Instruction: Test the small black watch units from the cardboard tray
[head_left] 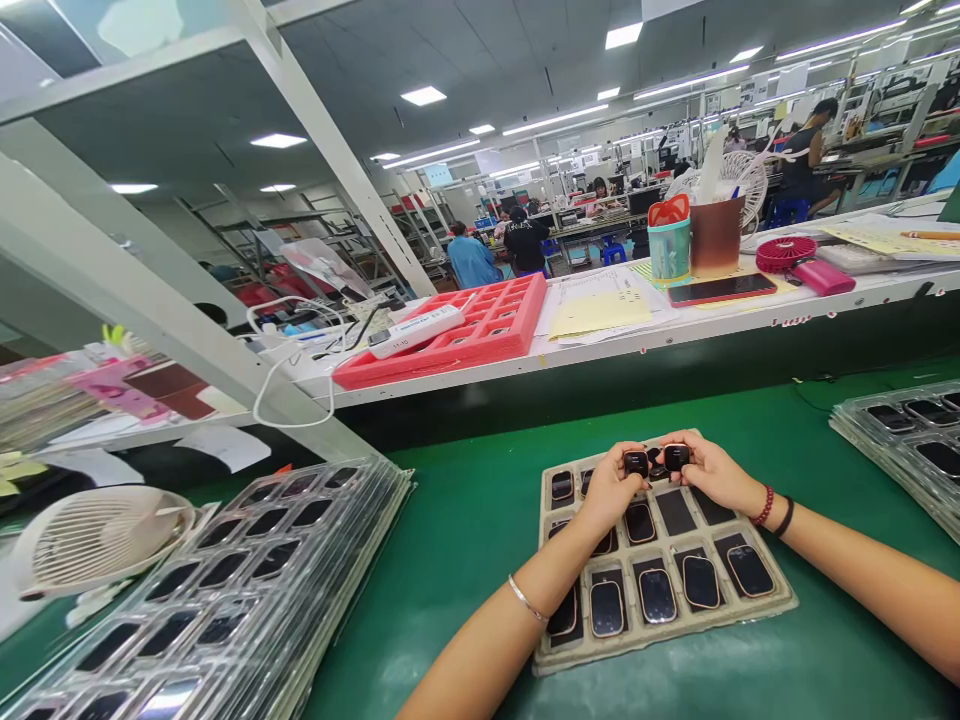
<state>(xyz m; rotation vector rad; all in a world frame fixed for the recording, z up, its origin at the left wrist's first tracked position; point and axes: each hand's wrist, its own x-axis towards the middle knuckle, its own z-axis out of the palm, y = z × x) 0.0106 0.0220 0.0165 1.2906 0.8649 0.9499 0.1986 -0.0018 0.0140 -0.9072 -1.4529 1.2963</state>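
Note:
A beige tray [630, 640] with compartments lies on the green table, holding several dark watch-like pieces with gold-coloured rims. Over its back part my left hand [616, 485] pinches one small dark piece [636, 463]. Close beside it, my right hand [712, 470] has its fingers closed on another dark piece [676, 457]. The two held pieces are side by side, with a small gap between them. Below my right hand, two compartments show only dark pads. My hands and forearms hide part of the tray's left and back compartments.
Stacked clear trays of dark pieces [225, 570] fill the left side, by a white fan [101, 540]. Another stack [907, 430] stands at the right edge. A shelf [600, 345] behind bears a red foam tray [480, 345], cups and a phone [721, 289]. People sit far behind.

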